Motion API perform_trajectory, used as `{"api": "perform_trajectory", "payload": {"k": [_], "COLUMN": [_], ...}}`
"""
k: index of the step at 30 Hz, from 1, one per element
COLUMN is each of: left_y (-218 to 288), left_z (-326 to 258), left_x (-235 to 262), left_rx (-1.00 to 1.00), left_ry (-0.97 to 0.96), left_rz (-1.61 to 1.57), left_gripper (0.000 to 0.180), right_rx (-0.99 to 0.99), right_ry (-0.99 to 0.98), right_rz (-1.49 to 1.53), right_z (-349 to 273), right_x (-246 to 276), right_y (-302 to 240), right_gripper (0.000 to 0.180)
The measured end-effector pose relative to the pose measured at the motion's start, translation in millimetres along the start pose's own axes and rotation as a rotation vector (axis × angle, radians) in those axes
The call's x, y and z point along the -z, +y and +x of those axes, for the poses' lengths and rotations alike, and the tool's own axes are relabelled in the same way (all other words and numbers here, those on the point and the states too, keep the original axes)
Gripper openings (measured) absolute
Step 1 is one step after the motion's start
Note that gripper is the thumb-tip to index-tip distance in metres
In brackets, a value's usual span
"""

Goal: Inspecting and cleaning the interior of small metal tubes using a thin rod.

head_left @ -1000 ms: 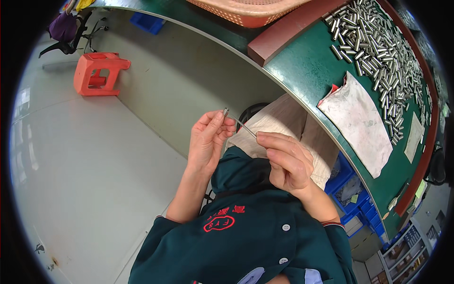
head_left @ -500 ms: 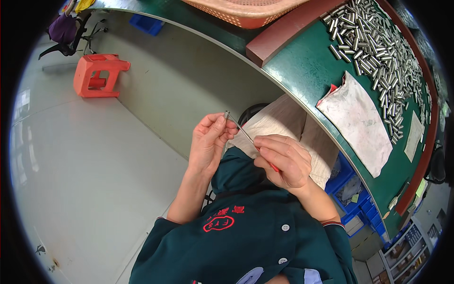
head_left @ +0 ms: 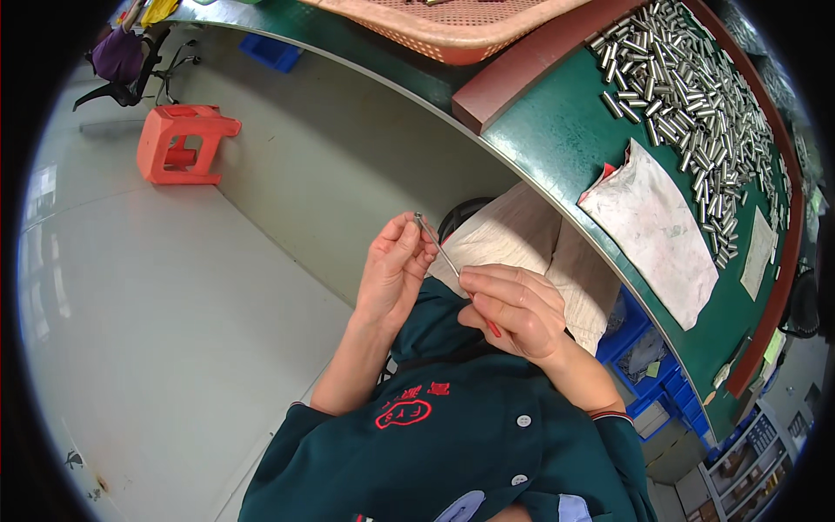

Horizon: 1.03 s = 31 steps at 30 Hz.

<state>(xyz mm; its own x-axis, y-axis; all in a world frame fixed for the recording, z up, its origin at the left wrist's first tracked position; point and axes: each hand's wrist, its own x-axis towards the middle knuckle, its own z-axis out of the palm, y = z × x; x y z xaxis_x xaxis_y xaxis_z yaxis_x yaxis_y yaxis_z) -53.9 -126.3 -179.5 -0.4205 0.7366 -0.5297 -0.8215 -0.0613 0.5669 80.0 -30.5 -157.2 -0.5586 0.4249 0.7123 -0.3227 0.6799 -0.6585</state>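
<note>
The thin metal rod (head_left: 439,250) vanishes into the right hand (head_left: 513,311), so its lower length is hidden apart from a red tip below the fingers. What the left hand (head_left: 393,271) pinches at the rod's top is too small to make out. The orange basket (head_left: 452,26) is cut off by the top edge. The blue bins (head_left: 648,365) sit half hidden under the counter (head_left: 557,148).

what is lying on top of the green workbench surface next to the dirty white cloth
A large heap of small silver metal tubes lies on the green workbench surface beside the dirty white cloth. Whatever is beneath the cloth is covered.
</note>
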Motion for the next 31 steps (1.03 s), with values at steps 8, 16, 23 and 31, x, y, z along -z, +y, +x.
{"api": "perform_trajectory", "payload": {"k": [8,16,23,31], "left_y": [6.4,3.2,1.4,0.3], "left_z": [6.1,8.4,9.3,8.6], "left_x": [7.1,11.0,10.8,14.3], "left_rx": [-0.172,-0.131,-0.132,-0.216], "left_ry": [0.061,-0.075,-0.107,-0.151], "left_rz": [0.030,0.021,0.098,0.248], "left_gripper": [0.013,0.013,0.011,0.013], "right_rx": [-0.006,-0.070,-0.091,-0.166], "right_ry": [-0.071,0.108,0.118,0.096], "right_rz": [0.054,0.013,0.026,0.016], "right_z": [1.9,3.7,5.2,3.7], "right_x": [2.5,8.5,9.0,8.6], "right_y": [-6.1,-1.1,-2.5,-2.1], "right_gripper": [0.021,0.021,0.019,0.009]}}
